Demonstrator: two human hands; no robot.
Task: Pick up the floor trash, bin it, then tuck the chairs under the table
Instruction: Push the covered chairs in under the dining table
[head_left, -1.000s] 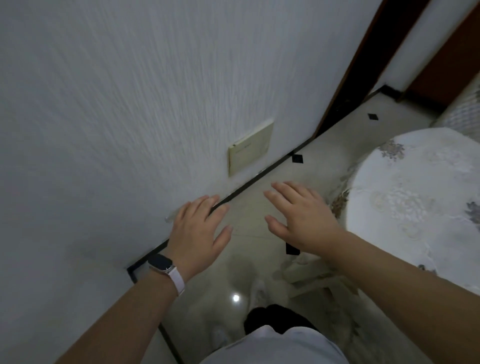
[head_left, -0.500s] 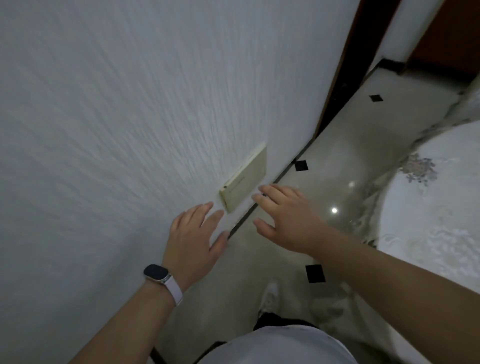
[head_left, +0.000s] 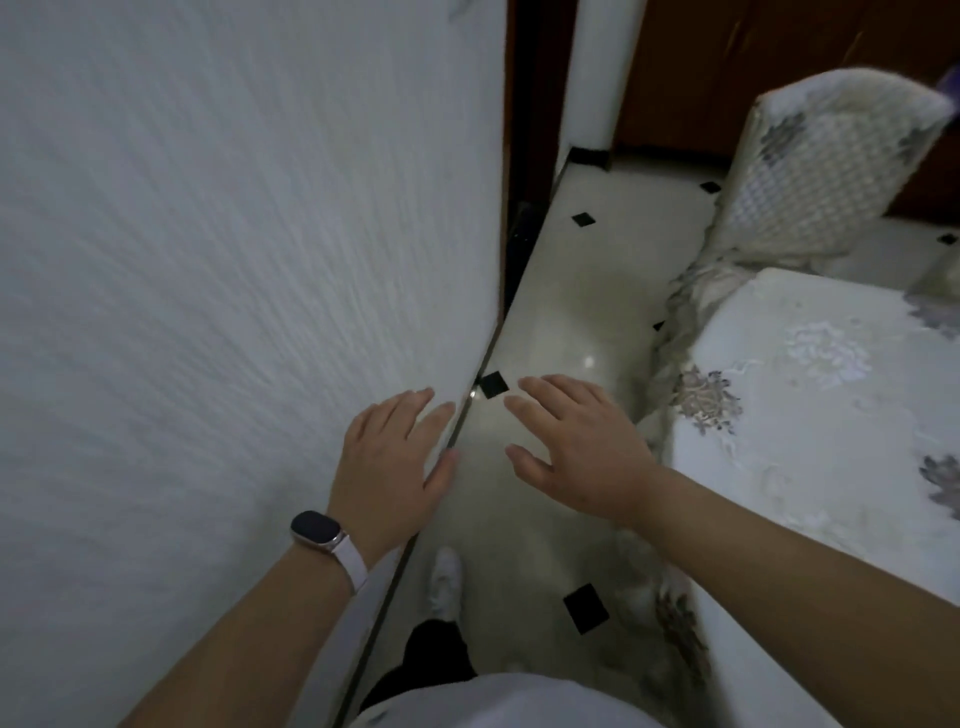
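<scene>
My left hand (head_left: 392, 467), with a watch on its wrist, is held out flat close to the white wall, fingers straight and empty. My right hand (head_left: 576, 447) is stretched forward over the floor, fingers spread, holding nothing. A table (head_left: 810, 415) under a white floral cloth fills the right side. Beyond it stands a chair (head_left: 810, 171) in a matching patterned cover, its back upright at the table's far corner. I see no trash on the visible floor.
A textured white wall (head_left: 234, 286) runs along the left. Between wall and table lies a narrow strip of glossy cream floor (head_left: 582, 291) with small black diamond tiles. A dark wooden door frame (head_left: 535, 104) stands ahead. My white shoe (head_left: 447, 577) is below.
I have walked forward along the wall; the wall plate has passed out of view, and the covered chair and doorway have come into sight. Both hands stay open and empty.
</scene>
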